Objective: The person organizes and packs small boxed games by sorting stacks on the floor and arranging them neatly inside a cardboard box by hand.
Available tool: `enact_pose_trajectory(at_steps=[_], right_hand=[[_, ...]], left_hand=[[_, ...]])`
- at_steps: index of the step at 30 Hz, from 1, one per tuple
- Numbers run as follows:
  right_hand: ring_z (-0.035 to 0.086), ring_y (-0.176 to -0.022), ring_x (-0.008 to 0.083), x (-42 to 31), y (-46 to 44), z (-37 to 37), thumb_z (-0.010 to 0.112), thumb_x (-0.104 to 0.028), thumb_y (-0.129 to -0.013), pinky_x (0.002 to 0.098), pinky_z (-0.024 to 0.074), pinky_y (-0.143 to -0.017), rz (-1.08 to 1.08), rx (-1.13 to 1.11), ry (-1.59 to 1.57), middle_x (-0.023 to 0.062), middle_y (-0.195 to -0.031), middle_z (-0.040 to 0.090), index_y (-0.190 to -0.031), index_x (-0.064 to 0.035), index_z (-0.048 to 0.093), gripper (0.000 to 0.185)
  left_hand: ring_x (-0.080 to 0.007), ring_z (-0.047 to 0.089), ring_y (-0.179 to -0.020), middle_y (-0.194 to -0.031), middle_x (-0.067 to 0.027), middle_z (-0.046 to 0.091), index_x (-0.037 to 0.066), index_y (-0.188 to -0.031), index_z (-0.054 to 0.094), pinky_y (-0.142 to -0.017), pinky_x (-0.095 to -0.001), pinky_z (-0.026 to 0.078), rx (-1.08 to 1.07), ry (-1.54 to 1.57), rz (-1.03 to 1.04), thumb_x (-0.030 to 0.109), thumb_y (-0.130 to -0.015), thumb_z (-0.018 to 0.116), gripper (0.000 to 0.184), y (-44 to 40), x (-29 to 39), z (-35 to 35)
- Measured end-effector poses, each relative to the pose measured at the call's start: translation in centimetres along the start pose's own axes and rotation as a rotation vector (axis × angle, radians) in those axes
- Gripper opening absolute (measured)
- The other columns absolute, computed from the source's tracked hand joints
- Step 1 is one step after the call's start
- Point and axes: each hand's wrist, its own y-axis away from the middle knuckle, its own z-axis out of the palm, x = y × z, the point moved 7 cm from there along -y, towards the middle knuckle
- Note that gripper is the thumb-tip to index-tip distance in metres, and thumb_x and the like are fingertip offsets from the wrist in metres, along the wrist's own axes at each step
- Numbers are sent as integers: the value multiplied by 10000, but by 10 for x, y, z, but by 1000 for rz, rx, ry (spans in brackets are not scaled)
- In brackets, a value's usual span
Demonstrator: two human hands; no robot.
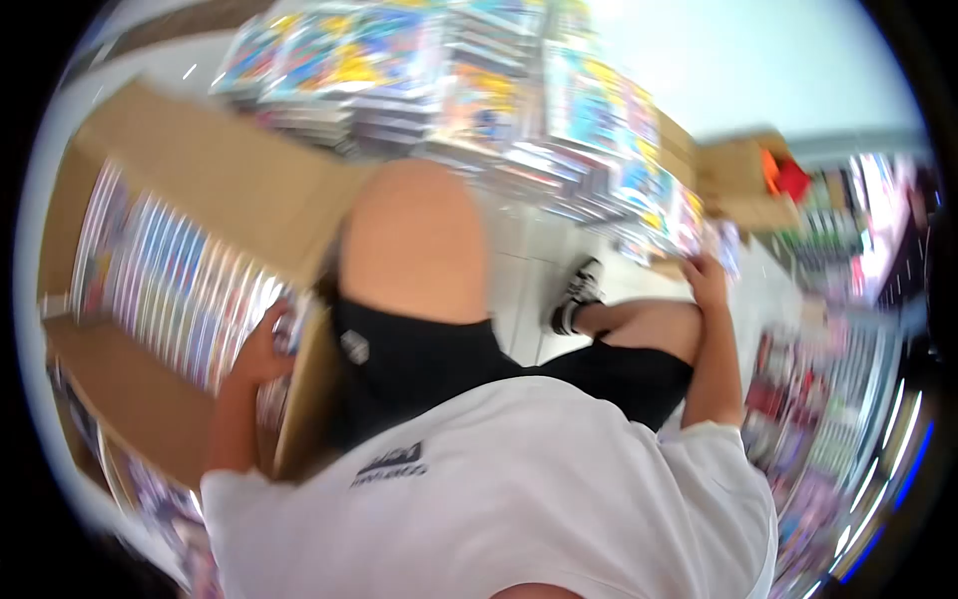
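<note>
At the left, an open cardboard box (200, 200) holds a long row of thin, shiny-wrapped packs (170, 260) standing on edge. My left hand (263, 349) reaches into the box at the near end of this row, its fingers curled against the packs there. Blur hides exactly what the fingers grip. My right hand (707, 280) is over my right knee, beside the edge of the stacked colourful packs, with its fingers bent together. Whether anything is between those fingers is too small and blurred to tell.
Stacks of colourful wrapped packs (479, 100) cover the floor ahead. Another cardboard box (743, 170) with a red-orange item (785, 178) stands at the back right. Shelves of goods (818, 399) line the right side. My shoe (579, 295) rests on the tiled floor.
</note>
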Motion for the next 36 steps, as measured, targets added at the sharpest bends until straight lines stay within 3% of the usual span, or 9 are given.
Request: enact_pose_trajectory(at_steps=[2,9,15,17,21,26,28,32,36], right_hand=[[705,-797,330,-35,8,-13,696,-241,-934,433,539,-738,-13,113,-66,181,-857,737,-1050,-24,741,250],[668,-748,168,-8,7,-16,703,-145,-946,335,539,-712,71,234,-493,94,-831,726,-1077,-21,748,186],[650,-758,131,-51,13,-46,685,-115,-970,303,533,-716,58,271,-684,62,-857,729,-1119,-30,738,180],[640,-850,83,-102,8,-54,695,-109,-991,249,514,-731,-70,127,-883,26,-943,697,-1167,-16,719,200],[663,-1103,188,-243,37,-91,688,-326,-1021,349,554,-930,-514,-215,-1005,109,-1273,648,-1471,-25,491,577],[559,-1312,247,-295,41,-106,707,-466,-993,388,482,-1081,-698,-26,-1453,181,-1453,549,-1585,5,274,872],[571,-1280,224,-273,17,-75,721,-451,-985,380,490,-1063,-433,-209,-1704,160,-1428,568,-1566,2,318,840],[589,-1223,189,-208,-25,-50,752,-395,-969,374,504,-1021,-69,-216,-1944,121,-1298,625,-1480,3,437,721],[661,-1112,188,-133,-73,-46,761,-280,-962,346,549,-900,115,160,-1578,151,-1231,685,-1451,22,476,641]], left_hand=[[-399,664,-1199,-1457,-222,581,78,-1601,346,-947,-459,569,170,-337,78,173,-770,874,989,3,9,-11],[-478,673,-1082,-1195,-311,687,-57,-1322,583,-942,-513,512,301,-625,-228,205,-866,761,555,37,-5,-91],[-253,654,-1069,-1244,-227,679,-99,-1307,580,-918,-406,539,914,-244,-221,182,-959,741,475,171,86,-212],[-250,670,-1013,-1224,-215,656,-138,-1342,493,-846,-378,588,1116,-193,93,214,-992,738,553,190,151,-232],[-253,643,-1106,-1330,-232,622,-75,-1401,501,-957,-386,543,1067,-90,535,160,-1001,707,507,151,402,-79],[-231,663,-1115,-1250,-157,647,-1,-1423,472,-936,-377,558,451,-210,805,104,-951,742,554,41,549,134],[-363,718,-956,-1192,-204,671,44,-1418,529,-808,-417,577,417,-835,621,181,-831,781,654,10,579,201],[-407,666,-1200,-1424,-216,611,33,-1440,534,-887,-426,592,270,-716,846,179,-794,771,703,-43,593,263],[-363,641,-1269,-1446,-197,603,66,-1372,594,-946,-433,576,33,-599,1281,129,-797,763,603,-67,605,290]])
